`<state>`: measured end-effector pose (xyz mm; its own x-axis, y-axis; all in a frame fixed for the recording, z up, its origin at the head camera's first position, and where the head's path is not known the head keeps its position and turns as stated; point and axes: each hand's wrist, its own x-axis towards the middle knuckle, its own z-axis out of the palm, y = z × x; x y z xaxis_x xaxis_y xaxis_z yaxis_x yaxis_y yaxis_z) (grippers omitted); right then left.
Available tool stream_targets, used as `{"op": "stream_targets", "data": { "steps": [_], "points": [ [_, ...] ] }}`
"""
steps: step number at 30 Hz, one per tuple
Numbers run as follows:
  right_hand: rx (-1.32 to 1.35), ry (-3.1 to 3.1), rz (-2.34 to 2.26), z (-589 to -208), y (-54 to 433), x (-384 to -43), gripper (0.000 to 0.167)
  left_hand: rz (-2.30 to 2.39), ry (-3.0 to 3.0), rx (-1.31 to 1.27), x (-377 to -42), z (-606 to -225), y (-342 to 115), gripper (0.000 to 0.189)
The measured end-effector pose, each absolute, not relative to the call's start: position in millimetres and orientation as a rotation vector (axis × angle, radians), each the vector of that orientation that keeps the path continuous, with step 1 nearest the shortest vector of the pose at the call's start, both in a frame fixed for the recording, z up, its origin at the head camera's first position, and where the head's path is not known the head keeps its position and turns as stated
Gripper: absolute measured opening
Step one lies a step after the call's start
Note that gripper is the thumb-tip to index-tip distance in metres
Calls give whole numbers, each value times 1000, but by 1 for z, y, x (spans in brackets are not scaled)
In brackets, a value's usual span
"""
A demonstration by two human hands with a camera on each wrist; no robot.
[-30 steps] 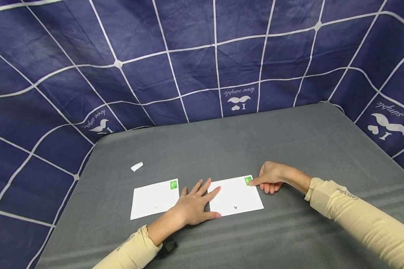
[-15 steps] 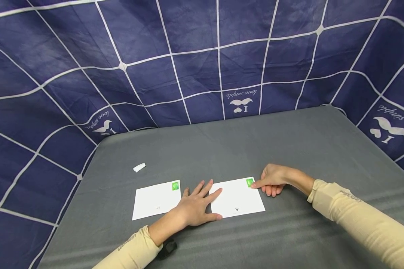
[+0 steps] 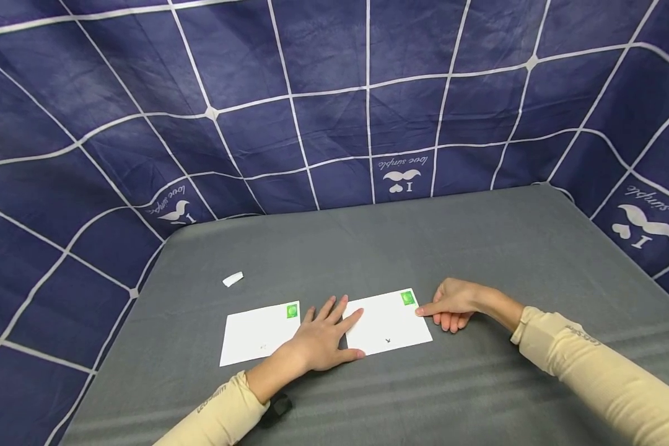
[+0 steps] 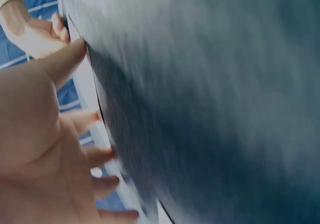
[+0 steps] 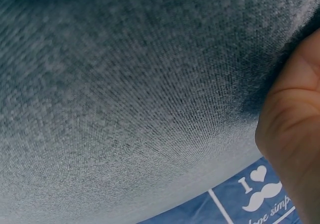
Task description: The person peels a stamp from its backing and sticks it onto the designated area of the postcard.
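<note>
A white envelope lies in front of me in the head view, with a green stamp at its upper right corner and a small dark mark near its lower edge. My left hand lies palm down with spread fingers, its thumb and some fingertips over the envelope's left edge. At the right edge, just below the stamp, the thumb tip of my right hand touches the paper. That hand's other visible fingers are curled beside the envelope; whether one lies under the edge is hidden. The right wrist view shows only part of the right hand.
Left of my left hand lies a second white envelope with a similar green stamp. A small white paper scrap lies farther back. Dark blue curtain with white lines hangs around the grey cloth surface.
The envelope between my hands has shifted slightly up and left with my left hand. My right thumb has slid from the stamp's corner to the edge below it, uncovering the stamp.
</note>
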<state>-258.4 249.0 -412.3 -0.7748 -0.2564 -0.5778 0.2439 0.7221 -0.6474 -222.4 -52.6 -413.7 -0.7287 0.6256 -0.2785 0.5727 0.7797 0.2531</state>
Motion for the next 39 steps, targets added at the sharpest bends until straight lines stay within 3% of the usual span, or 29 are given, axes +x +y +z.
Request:
{"op": "stream_targets", "data": {
  "steps": [9, 18, 39],
  "points": [
    [-8, 2231, -986, -411, 250, -260, 46, 417, 2616, 967, -231, -416, -79, 74],
    [8, 2192, -1002, -406, 250, -264, 45, 637, 2730, 647, -211, -415, -110, 81],
    [-80, 2421, -802, -412, 239, -257, 54, 569, 2622, 611, -212, -418, -55, 85]
  ]
}}
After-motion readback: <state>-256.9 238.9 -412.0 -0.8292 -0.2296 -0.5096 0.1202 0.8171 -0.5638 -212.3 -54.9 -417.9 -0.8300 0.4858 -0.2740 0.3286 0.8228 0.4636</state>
